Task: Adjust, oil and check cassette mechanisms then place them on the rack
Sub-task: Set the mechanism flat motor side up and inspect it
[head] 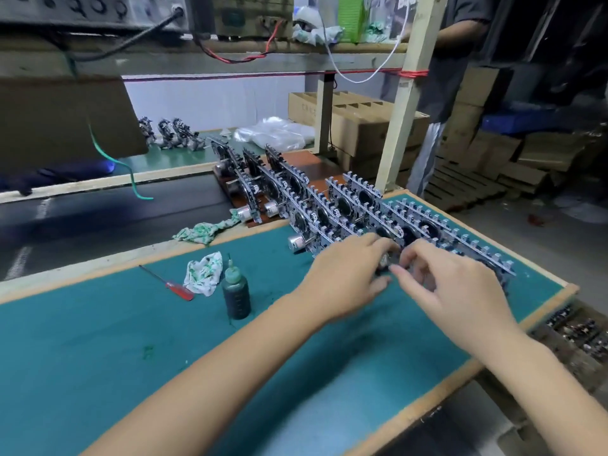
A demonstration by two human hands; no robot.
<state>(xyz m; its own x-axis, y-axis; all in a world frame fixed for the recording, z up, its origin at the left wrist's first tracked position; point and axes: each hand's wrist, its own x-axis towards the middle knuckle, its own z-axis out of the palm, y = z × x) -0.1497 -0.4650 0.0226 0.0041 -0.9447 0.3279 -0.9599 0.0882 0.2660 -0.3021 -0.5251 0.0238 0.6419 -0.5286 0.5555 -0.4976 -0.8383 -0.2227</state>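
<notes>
Several cassette mechanisms [332, 205] stand on edge in long rows across the green mat [131, 340], running from a brown board [306, 159] at the back to the mat's right edge. Both my hands meet at the near end of a row. My left hand [345, 278] and my right hand [450, 284] curl their fingers round one mechanism [385, 261], which they mostly hide. A dark oil bottle [236, 291] with a thin nozzle stands left of my hands. A red-handled screwdriver [171, 284] lies beside it.
A crumpled white-green rag [204, 273] lies by the bottle, another rag [204, 230] on the mat's far rim. More mechanisms [171, 133] sit on the rear bench. Cardboard boxes [365, 123] and a standing person [454, 60] are at the right. A parts tray [579, 330] sits below the table's right edge.
</notes>
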